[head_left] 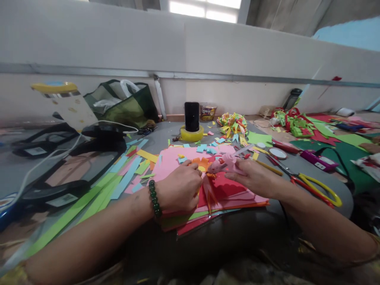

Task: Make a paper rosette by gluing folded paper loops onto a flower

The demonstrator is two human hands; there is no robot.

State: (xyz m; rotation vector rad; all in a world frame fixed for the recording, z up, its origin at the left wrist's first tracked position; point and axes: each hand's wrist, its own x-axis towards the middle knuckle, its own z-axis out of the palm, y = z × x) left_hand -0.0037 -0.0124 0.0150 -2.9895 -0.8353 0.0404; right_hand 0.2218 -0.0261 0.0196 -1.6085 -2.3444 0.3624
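My right hand (252,176) is wrapped round a pink glue gun (227,163), its nozzle pointing left at an orange paper flower (202,163) with a yellow centre. Close to the flower's left side, my left hand (181,186) has its fingers closed at the flower's edge; a green bead bracelet circles the wrist. Pink ribbon-like strips hang below the flower. Underneath both hands lies a stack of red and pink paper sheets (234,190).
Behind the stack, a phone (191,114) stands in a yellow tape roll (191,133). Large scissors (314,188) lie at right, near a purple device (319,160). Green strips (74,206) and a dark-framed object (68,166) are at left. A person's hand (372,147) shows at the right edge.
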